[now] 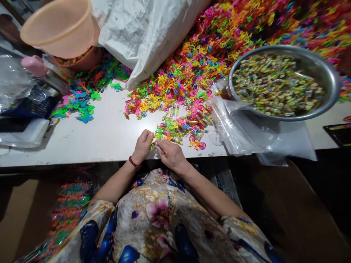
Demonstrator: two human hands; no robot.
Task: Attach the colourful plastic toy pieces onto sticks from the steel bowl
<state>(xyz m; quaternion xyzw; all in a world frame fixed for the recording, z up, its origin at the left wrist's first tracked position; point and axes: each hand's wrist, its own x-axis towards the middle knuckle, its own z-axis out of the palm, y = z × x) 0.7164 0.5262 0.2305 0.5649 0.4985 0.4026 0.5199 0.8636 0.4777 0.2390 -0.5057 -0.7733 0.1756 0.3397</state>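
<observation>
Flowered cloth (159, 215) over the lap is seen nearest the lens, and just beyond it both hands are met at the near edge of the worktop (104, 135). A small yellow-green plastic piece (152, 144) is pinched between them: the left hand (143, 146), with a red bead bracelet (134, 163) at the wrist, is closed around one end, while the right hand (170, 153) is closed on the other, fingertips touching. What exactly is being joined cannot be told, as the piece is mostly hidden.

For the step to be done well, it is judged that the piece should be kept low over the worktop, so that nothing is dropped off the edge.

Just beyond the hands a loose heap of coloured plastic rings (181, 91) is spread, with small candy tubes (172, 109) mixed in. To the right, clear plastic bags (246, 131) are laid beneath a metal basin (285, 82) filled with small sweets. Further back, a white sack (148, 33) and an orange bucket (60, 27) are seen.
</observation>
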